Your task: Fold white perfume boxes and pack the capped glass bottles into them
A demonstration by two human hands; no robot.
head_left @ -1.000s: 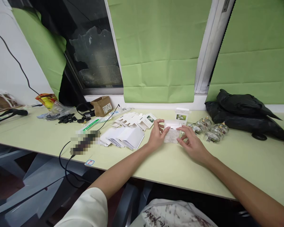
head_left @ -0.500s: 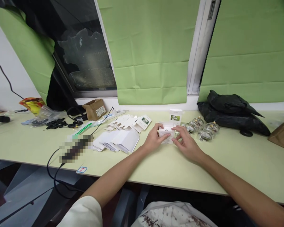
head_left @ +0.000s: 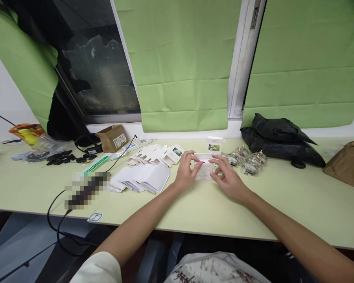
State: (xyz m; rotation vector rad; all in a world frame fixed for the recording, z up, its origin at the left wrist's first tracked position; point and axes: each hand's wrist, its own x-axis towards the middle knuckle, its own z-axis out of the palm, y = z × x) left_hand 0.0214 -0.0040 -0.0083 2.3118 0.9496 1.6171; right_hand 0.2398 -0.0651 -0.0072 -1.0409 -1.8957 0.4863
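Print on the carton (head_left: 204,169) — unreadable.

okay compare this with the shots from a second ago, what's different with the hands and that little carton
Little has changed. The left hand and right hand still hold the small white carton on the table, but their fingers have closed in toward its top flap. The upright finished box, the glass bottles and the flat cartons stayed put; their shift in the picture is the camera turning.

pixelated object (head_left: 87,190), brown bag (head_left: 346,163) cut off right
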